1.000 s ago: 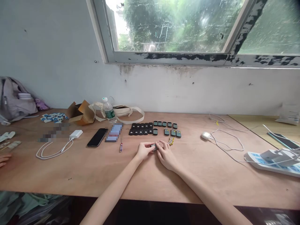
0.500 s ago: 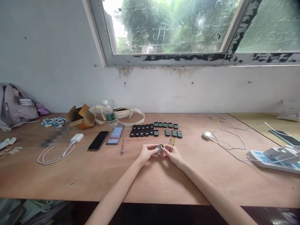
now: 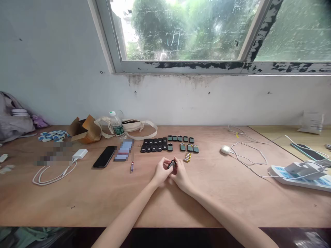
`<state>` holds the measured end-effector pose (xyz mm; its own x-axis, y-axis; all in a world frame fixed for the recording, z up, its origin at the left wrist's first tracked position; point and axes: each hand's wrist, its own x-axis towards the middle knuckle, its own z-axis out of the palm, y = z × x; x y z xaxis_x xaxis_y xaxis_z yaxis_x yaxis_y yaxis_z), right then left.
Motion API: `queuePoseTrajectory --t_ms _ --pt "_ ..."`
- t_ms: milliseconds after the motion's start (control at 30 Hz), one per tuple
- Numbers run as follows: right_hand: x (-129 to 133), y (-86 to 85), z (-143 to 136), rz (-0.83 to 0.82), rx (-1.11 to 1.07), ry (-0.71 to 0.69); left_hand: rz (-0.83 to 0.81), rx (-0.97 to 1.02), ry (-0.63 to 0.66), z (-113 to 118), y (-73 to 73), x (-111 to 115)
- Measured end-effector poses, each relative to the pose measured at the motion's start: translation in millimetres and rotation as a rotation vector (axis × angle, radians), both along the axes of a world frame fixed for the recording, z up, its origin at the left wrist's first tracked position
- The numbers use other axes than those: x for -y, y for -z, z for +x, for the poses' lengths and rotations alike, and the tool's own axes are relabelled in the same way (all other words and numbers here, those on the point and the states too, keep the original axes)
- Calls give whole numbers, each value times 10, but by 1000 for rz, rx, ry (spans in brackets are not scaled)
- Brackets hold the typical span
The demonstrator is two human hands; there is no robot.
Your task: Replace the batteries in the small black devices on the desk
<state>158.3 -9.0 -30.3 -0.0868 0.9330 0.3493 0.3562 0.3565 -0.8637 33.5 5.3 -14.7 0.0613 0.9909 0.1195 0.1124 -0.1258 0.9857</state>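
Note:
Both hands hold one small dark device (image 3: 171, 164) with a greyish face, tilted above the table. My left hand (image 3: 160, 171) grips its left side, and my right hand (image 3: 180, 174) closes on its right side, partly hiding it. Just beyond the hands lie several small yellow-and-silver cylinders (image 3: 187, 157). Behind them are several dark devices with grey-green faces (image 3: 196, 148) in two rows. Left of these, several black oval-cornered pieces (image 3: 154, 148) sit close together in two rows.
On the wooden table (image 3: 108, 203) lie a black phone (image 3: 104, 157), a pen (image 3: 132, 167), a water bottle (image 3: 118, 128), an open cardboard box (image 3: 86, 130) and a white charger (image 3: 80, 154). At right are a white puck (image 3: 225, 150), loose cables and a power strip (image 3: 300, 177).
The held device has turned to a steeper tilt, and my right hand has come closer around it. The whole view has shifted slightly.

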Motion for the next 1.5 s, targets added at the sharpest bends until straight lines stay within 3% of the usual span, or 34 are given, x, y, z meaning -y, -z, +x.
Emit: queuePoseTrajectory --t_ms 100,200,300,433,633,800,1067,1300,1400,1500 --pt "-208 -38 50 33 49 -20 26 85 -53 -6 32 -22" --pt "-575 -158 225 74 148 -19 31 159 -142 -22 34 -58" --pt "-997 -329 419 117 408 -35 1 136 -196 -39 30 -85" --pt "-1393 -527 547 2 742 -160 0 95 -204 -40 46 -88" --pt "-1569 -668 556 -88 933 -253 36 -10 -168 -6 83 -61" --pt "-1617 -626 460 -66 927 -271 83 -88 -163 6 79 -47" --pt "-1476 -580 289 45 771 -227 76 -35 -199 -12 68 -51" --pt "-745 -523 287 184 560 -87 -182 385 -134 -34 -7 -131" --pt "-424 -434 205 239 579 -33 -298 404 -51 -42 -49 -118" --pt "-245 -393 184 292 591 -29 -303 334 -42 -58 -69 -87"
